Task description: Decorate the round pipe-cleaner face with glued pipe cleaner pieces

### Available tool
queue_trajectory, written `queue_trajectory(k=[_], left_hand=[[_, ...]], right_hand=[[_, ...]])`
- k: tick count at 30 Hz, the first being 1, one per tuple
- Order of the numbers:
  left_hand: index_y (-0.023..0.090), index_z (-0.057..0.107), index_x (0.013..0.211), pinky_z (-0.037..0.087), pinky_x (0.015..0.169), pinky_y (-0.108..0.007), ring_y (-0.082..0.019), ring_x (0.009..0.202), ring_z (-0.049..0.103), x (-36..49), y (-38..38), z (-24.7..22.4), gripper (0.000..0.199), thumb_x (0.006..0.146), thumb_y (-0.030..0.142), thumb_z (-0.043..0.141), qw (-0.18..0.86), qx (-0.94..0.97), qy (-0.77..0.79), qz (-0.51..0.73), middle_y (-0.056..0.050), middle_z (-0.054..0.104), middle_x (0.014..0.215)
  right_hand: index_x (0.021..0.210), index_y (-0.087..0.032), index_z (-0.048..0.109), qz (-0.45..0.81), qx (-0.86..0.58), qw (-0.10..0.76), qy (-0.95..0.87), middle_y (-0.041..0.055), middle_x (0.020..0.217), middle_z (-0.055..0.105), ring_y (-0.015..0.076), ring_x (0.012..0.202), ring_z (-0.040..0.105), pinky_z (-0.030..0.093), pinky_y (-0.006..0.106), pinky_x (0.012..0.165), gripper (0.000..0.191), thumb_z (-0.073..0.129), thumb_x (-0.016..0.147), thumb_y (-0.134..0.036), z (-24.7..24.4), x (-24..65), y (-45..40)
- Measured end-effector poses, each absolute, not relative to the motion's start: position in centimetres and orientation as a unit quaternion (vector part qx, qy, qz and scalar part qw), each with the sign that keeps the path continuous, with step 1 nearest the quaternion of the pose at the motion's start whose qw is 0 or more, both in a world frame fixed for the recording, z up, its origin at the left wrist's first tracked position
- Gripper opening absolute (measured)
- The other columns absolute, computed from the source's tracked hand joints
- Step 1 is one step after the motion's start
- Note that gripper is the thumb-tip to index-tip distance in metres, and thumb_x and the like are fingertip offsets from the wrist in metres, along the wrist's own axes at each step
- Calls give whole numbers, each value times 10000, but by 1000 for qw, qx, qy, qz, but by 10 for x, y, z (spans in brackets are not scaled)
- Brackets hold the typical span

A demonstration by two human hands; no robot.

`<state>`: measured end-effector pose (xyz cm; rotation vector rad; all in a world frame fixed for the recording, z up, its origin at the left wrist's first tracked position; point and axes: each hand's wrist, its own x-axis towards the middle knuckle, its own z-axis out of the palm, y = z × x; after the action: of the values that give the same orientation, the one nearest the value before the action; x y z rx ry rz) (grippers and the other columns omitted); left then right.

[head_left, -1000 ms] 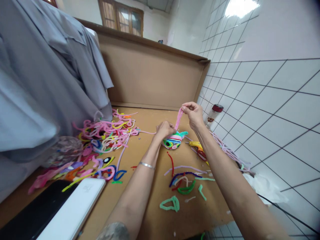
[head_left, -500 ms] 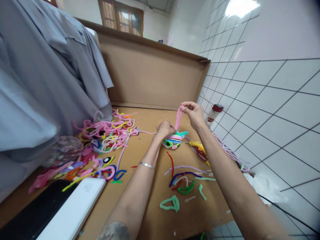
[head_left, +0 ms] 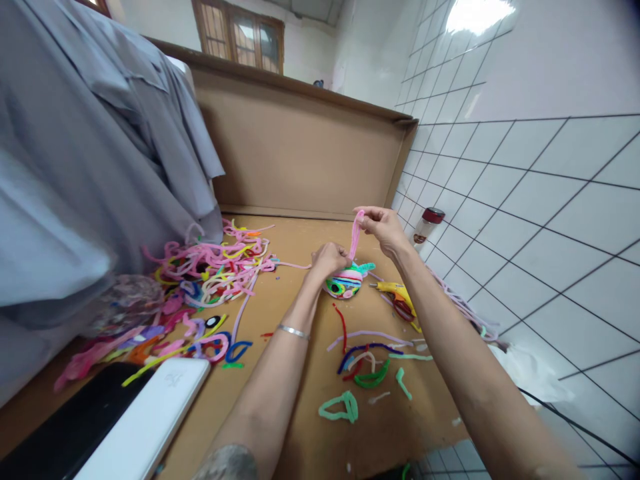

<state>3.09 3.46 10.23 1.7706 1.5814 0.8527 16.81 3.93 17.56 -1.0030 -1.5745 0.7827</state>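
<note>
A pink pipe cleaner [head_left: 355, 239], bent into a tall narrow loop, stands between my two hands. My right hand [head_left: 383, 228] is closed in a pinch on the top of the loop. Lower down, my left hand [head_left: 331, 259] pinches its bottom end, though the fingertips are partly hidden. Just below and right of the left hand lies a colourful fish-like pipe cleaner figure [head_left: 345, 283] with a green-ringed black eye, pink and blue stripes and a teal fin. Whether the left fingers also touch the figure I cannot tell.
A tangled heap of pipe cleaners [head_left: 220, 263] lies left. A yellow glue gun [head_left: 395, 291] and red-handled scissors [head_left: 403, 309] are by my right forearm. A red-lidded jar [head_left: 428, 225] stands at the tiled wall. A white power bank [head_left: 145, 420] lies front left.
My right hand has shifted slightly left and down at the top of the pink loop. The left hand keeps its pinch, and the view has moved a little.
</note>
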Motion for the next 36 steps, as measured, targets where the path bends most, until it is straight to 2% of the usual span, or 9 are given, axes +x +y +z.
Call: queue_trajectory(k=[4,7,12,18,22,26,29,32,36], left_hand=[[195,709,652,376,599,-216,-146,685,567,32,35,102,92,566,222,727,301,670,596,323,26,552,531],[193,700,643,372,603,-220,-144,677,561,31,34,102,81,571,223,724,295,675,594,323,27,544,530],[185,692,636,372,615,-223,-143,675,560,31,33,101,72,577,217,717,294,682,586,323,27,538,527],[186,691,628,369,624,-228,-142,674,552,33,31,104,50,590,213,709,282,690,591,309,30,540,534],[195,706,652,366,635,-242,-142,676,549,33,30,108,63,619,245,686,272,700,596,286,30,541,550],[196,711,660,365,647,-252,-142,681,551,33,29,109,76,633,259,678,264,703,600,278,26,561,578],[195,718,668,374,661,-245,-142,709,568,33,28,110,76,632,255,689,269,699,600,281,26,581,593],[196,726,687,381,668,-238,-143,727,581,32,28,110,79,632,244,694,277,693,603,283,28,592,595],[202,731,699,391,676,-241,-145,738,588,31,30,108,83,636,243,696,283,683,608,287,25,611,613]], right_hand=[[819,-184,709,359,-420,492,-673,-15,672,606,105,639,506,398,243,603,256,715,673,-394,176,168,40],[784,-192,673,376,-398,498,-672,19,756,645,128,727,563,437,255,667,357,654,745,-546,171,164,39],[678,-215,516,408,-374,555,-621,-25,578,500,112,569,507,461,261,625,556,521,756,-765,164,147,37],[593,-243,340,412,-382,601,-569,-107,421,214,67,357,239,266,210,375,608,461,750,-818,171,133,37],[583,-253,241,424,-406,634,-504,-121,381,166,54,321,143,137,201,331,608,391,804,-799,174,126,38],[581,-250,229,448,-399,651,-465,-124,368,159,55,311,120,100,208,335,589,321,858,-761,174,123,41],[574,-243,266,460,-387,648,-468,-118,378,184,60,318,163,149,207,349,593,324,856,-762,175,125,44],[608,-230,392,446,-375,650,-488,-80,425,335,83,380,353,302,212,418,606,332,828,-791,175,135,50],[780,-220,563,350,-406,657,-530,19,678,597,154,672,579,425,259,607,639,309,817,-804,163,157,49]])
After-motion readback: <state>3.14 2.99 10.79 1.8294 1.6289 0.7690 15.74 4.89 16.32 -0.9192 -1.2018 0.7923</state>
